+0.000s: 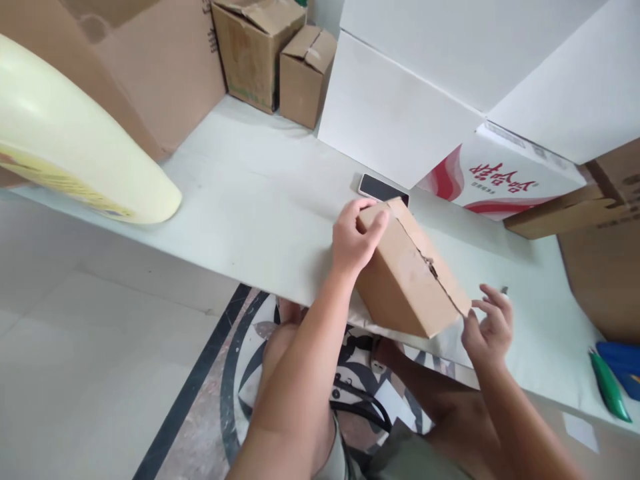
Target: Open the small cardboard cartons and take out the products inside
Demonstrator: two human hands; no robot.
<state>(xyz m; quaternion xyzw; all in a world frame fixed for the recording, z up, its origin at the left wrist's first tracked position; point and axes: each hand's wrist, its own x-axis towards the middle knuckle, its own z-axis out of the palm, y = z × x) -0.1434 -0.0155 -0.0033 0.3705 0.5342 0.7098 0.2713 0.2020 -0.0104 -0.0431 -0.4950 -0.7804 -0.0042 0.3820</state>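
Observation:
A small brown cardboard box (407,283) sits tilted at the table's front edge, its top seam facing up. Along that seam the card is torn near the middle. My left hand (353,235) is closed on the box's far left corner, thumb on top and fingers around the side. At the opposite end of the seam, the thumb and forefinger of my right hand (489,328) pinch the box's edge, while its other fingers are raised. A dark-screened phone (383,188) lies just behind the box, partly hidden by it.
A pale table (250,193) runs across the view. White boxes (400,100) stand behind, beside a red-and-white printed carton (500,177). Brown cartons (253,57) fill the back left. A pale yellow rounded object (85,133) juts in at left. A green object (609,387) lies right.

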